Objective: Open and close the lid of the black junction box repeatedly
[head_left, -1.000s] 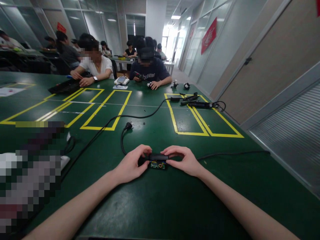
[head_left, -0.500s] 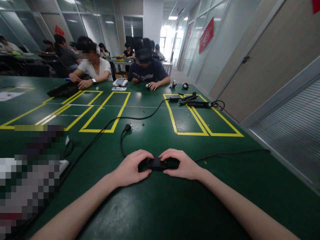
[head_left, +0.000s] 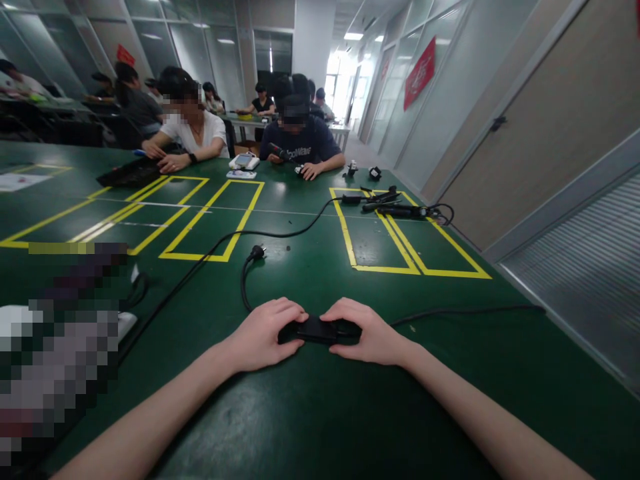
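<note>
Box [head_left: 316, 330], black, on or just above the green worktop [head_left: 320, 420] (contact hard to tell), left end pinched in the left hand [head_left: 261, 337], right end in the right hand [head_left: 374, 335], with plug [head_left: 257, 253] lying beyond the left hand and cord [head_left: 465, 311] to the right.

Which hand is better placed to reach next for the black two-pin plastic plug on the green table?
Left, probably: the plug lies just beyond the left hand, while the right hand is farther, across the black rectangular plastic case.
</note>
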The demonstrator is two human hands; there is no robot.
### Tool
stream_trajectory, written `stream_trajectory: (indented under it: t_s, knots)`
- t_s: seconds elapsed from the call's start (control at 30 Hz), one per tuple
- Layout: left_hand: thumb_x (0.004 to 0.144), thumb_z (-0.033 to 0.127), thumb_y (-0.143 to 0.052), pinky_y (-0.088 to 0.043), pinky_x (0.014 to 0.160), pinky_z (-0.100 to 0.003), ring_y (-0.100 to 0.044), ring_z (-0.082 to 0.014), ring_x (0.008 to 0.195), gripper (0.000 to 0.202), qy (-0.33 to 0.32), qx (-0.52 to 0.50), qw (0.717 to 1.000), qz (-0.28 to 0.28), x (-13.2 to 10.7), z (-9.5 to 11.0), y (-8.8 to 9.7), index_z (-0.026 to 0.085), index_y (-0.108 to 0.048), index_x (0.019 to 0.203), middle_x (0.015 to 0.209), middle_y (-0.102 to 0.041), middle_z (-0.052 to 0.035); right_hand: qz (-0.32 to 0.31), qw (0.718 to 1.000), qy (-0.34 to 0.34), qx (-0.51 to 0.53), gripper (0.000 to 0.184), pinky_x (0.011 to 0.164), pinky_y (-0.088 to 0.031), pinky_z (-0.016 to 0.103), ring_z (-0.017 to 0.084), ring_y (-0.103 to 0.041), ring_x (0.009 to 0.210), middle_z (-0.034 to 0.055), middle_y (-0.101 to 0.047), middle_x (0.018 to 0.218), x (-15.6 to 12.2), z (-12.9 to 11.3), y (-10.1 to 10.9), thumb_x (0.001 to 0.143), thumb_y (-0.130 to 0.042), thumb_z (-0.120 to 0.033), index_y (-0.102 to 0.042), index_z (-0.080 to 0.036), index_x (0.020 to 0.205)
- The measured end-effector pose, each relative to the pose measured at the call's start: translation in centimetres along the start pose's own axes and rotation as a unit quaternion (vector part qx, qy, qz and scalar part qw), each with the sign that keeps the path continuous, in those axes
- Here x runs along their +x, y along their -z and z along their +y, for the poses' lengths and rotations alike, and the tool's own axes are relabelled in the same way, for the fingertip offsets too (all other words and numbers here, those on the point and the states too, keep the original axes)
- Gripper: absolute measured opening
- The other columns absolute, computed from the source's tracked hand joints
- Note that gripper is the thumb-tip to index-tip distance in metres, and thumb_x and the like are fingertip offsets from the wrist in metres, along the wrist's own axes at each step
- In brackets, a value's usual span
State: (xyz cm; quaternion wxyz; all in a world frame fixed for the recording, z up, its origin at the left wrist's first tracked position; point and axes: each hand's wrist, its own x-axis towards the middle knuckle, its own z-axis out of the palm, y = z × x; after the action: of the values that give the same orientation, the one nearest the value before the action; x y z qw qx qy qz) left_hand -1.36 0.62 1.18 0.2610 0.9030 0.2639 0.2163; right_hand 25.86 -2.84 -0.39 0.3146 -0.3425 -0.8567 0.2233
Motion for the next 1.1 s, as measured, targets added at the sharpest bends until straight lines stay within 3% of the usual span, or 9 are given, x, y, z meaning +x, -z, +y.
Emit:
stream_trajectory:
  t_s: [0.17, 0.3, 0.43, 0.6, 0.8, 0.93, 1.1]
  knots:
    - [0.081, 0.017, -0.067, -0.054, 0.085, -0.032, -0.068, -0.0222, 0.097, 0.024, 0.006, 0.022, 1.0, -0.009, 0.0, 0.4, 0.2, 0.022, -0.061, 0.103, 0.106, -0.07, -0.0054, -0.007, 0.994, 0.052, -0.092, 0.043, 0.08, -0.055, 0.039, 0.025, -0.067, 0.092, 0.0112, -0.073, 0.105, 0.1, -0.5, -0.4, 0.089, -0.072, -0.024, -0.063, -0.019, 0.131]
    - [0.078, 0.019, -0.066, -0.054, 0.082, -0.031, -0.068, -0.0222, 0.092, 0.035, -0.001, 0.067, 0.998, -0.01, 0.2, 0.5, 0.0, 0.022, -0.061, 0.113, 0.103, -0.069, -0.0044, -0.026, 0.984, 0.057, -0.169, 0.044, 0.083, -0.056, 0.044, 0.028, -0.066, 0.096, 0.0167, -0.071, 0.112, 0.2, -1.4, -0.9, 0.098, -0.059, -0.029, -0.057, -0.015, 0.139]
    - [0.077, 0.021, -0.065, -0.054, 0.082, -0.033, -0.068, -0.0238, 0.091, 0.04, 0.011, 0.127, 0.992, -0.015, 0.5, 0.8, -0.3, 0.022, -0.06, 0.117, 0.104, -0.069, -0.005, -0.048, 0.982, 0.04, -0.18, 0.044, 0.088, -0.057, 0.046, 0.029, -0.064, 0.101, 0.0183, -0.069, 0.12, 0.4, -1.9, -1.2, 0.101, -0.055, -0.029, -0.054, -0.012, 0.141]
    - [0.077, 0.019, -0.069, -0.052, 0.079, -0.034, -0.068, -0.0245, 0.086, 0.028, 0.016, 0.183, 0.982, -0.051, 0.6, 1.0, -0.3, 0.021, -0.057, 0.102, 0.095, -0.069, -0.0039, -0.064, 0.983, 0.03, -0.17, 0.042, 0.088, -0.056, 0.045, 0.028, -0.064, 0.101, 0.0168, -0.069, 0.12, 0.5, -2.3, -1.3, 0.103, -0.052, -0.029, -0.052, -0.014, 0.142]
    - [0.086, 0.022, -0.07, -0.05, 0.078, -0.033, -0.068, -0.0233, 0.086, 0.021, -0.033, 0.204, 0.975, -0.083, 0.1, 0.5, 0.1, 0.021, -0.056, 0.1, 0.096, -0.071, -0.0039, -0.078, 0.984, 0.031, -0.16, 0.051, 0.083, -0.056, 0.04, 0.028, -0.067, 0.098, 0.015, -0.071, 0.112, 0.6, -2.2, -1.5, 0.096, -0.069, -0.041, -0.055, -0.013, 0.137]
    - [0.098, 0.03, -0.062, -0.049, 0.078, -0.032, -0.068, -0.0218, 0.085, 0.012, -0.082, 0.175, 0.979, -0.069, -0.1, 0.0, 0.2, 0.02, -0.059, 0.102, 0.094, -0.072, -0.0047, -0.104, 0.979, 0.018, -0.174, 0.034, 0.08, -0.054, 0.035, 0.023, -0.07, 0.092, 0.0109, -0.072, 0.101, 0.7, -2.3, -1.4, 0.102, -0.059, -0.03, -0.058, -0.014, 0.132]
    - [0.107, 0.043, -0.049, -0.046, 0.072, -0.032, -0.064, -0.021, 0.078, 0.029, -0.117, 0.161, 0.979, -0.047, -0.1, -0.1, 0.4, 0.018, -0.063, 0.103, 0.088, -0.07, -0.0057, -0.11, 0.98, 0.01, -0.167, 0.031, 0.079, -0.053, 0.035, 0.024, -0.071, 0.09, 0.0106, -0.073, 0.102, 0.7, -2.8, -1.2, 0.103, -0.058, -0.033, -0.06, -0.014, 0.127]
